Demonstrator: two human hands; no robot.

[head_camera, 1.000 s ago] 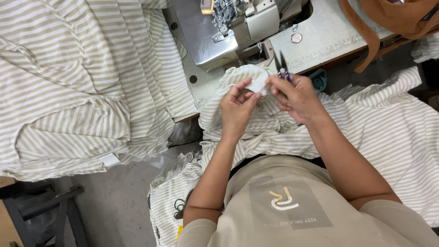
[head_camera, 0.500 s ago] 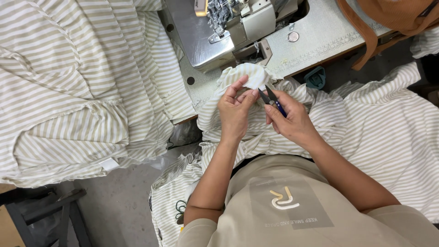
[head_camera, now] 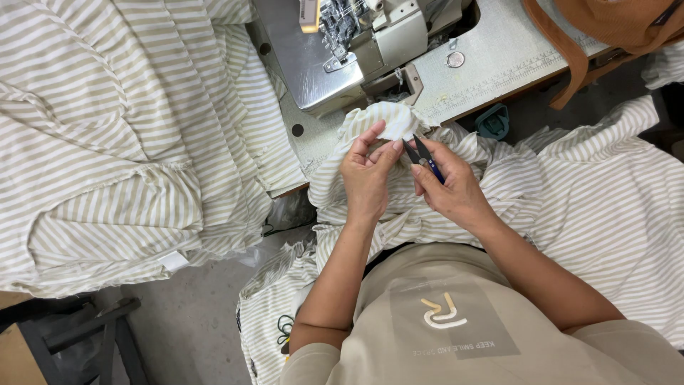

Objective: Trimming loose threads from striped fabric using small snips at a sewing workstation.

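A: Head view, centre of frame: what has changed?

B: Both hands have dropped slightly from the sewing machine (head_camera: 356,43) and drawn together; the snip looks under way

A: And the hands?

B: Left hand (head_camera: 367,178) is nearly closed, pinching a fold of striped fabric (head_camera: 381,121). Right hand (head_camera: 449,189) is curled round dark thread snips (head_camera: 422,153), blades slightly parted at the fold

A: Beyond them?

B: Upper left, more striped cloth (head_camera: 107,128) is heaped on the table (head_camera: 499,50)
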